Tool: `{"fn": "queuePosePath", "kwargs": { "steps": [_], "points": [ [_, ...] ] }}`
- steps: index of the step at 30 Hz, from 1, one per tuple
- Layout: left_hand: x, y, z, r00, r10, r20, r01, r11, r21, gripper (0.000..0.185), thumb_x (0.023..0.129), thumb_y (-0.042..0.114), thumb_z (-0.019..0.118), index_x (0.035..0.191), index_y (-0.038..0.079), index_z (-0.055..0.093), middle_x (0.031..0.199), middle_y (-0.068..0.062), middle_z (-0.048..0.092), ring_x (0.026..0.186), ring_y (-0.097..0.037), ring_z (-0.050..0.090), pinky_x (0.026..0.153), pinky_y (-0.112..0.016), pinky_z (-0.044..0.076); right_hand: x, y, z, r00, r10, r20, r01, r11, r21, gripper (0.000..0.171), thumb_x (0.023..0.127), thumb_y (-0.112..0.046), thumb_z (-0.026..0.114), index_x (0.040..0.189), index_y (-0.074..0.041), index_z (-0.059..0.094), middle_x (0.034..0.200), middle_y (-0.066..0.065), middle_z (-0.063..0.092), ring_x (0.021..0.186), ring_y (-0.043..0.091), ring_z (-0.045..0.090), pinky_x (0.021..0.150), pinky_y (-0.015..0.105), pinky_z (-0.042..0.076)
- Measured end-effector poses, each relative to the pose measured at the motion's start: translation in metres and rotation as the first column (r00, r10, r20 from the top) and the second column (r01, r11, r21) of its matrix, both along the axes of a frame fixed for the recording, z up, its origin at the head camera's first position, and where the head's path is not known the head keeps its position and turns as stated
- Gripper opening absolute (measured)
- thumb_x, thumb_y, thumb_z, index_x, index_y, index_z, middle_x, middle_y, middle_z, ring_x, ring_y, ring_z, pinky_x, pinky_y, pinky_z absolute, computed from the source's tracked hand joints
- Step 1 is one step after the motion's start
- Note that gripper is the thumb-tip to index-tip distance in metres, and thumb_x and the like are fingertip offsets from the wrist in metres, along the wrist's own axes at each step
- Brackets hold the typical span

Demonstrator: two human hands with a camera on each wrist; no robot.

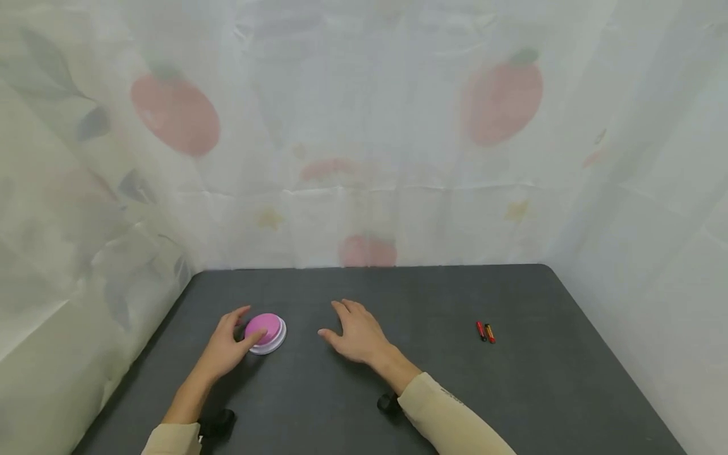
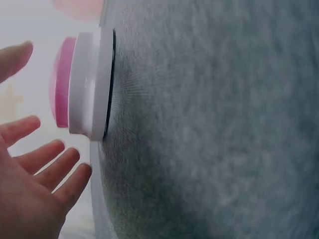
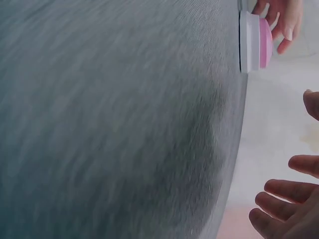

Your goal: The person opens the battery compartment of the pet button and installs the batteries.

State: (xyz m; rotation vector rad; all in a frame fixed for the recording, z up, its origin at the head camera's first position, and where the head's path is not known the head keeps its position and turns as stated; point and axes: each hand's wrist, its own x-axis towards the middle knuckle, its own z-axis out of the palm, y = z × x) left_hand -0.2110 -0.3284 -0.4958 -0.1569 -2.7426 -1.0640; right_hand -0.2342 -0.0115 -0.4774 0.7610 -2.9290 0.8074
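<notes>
A pink dome button on a white base (image 1: 265, 333) sits on the dark grey table (image 1: 455, 392), left of centre. My left hand (image 1: 246, 325) cups around its left side, thumb by the near edge and fingers curved over the far side. In the left wrist view the fingers (image 2: 45, 164) are spread and stand just off the button (image 2: 82, 84). My right hand (image 1: 341, 322) lies flat on the table to the button's right, fingers relaxed and holding nothing. The right wrist view shows its fingertips (image 3: 284, 196) and the button (image 3: 255, 42) beyond.
Two small red-and-orange cylinders (image 1: 485, 332) lie side by side on the right part of the table. A pale curtain with fruit prints (image 1: 364, 158) hangs close behind the table and along both sides. Black wrist mounts (image 1: 388, 403) sit under the sleeves.
</notes>
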Motion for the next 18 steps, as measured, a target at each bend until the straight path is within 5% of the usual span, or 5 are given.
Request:
{"fn": "queuePosePath", "kwargs": {
  "steps": [5, 18],
  "points": [
    [0.001, -0.005, -0.004, 0.996, -0.033, 0.086, 0.032, 0.999, 0.017, 0.084, 0.092, 0.040, 0.076, 0.152, -0.004, 0.037, 0.139, -0.030, 0.043, 0.124, -0.046, 0.049, 0.101, -0.062, 0.042, 0.001, -0.009, -0.001, 0.999, 0.020, 0.038, -0.017, 0.998, -0.066, 0.073, 0.100, -0.059, 0.053, 0.155, -0.013, 0.042, 0.156, 0.013, 0.043, 0.145, 0.030, 0.039, 0.113, 0.050, 0.036],
    [-0.004, -0.011, -0.016, 0.990, -0.088, 0.111, 0.079, 0.994, 0.079, 0.093, 0.079, 0.033, 0.090, 0.149, -0.005, 0.042, 0.141, -0.024, 0.054, 0.122, -0.036, 0.058, 0.094, -0.031, 0.049, -0.003, -0.029, -0.007, 0.989, 0.063, 0.133, -0.040, 0.985, -0.168, 0.073, 0.099, -0.056, 0.059, 0.155, -0.013, 0.043, 0.154, 0.008, 0.046, 0.144, 0.027, 0.040, 0.113, 0.047, 0.036]
  ]
}}
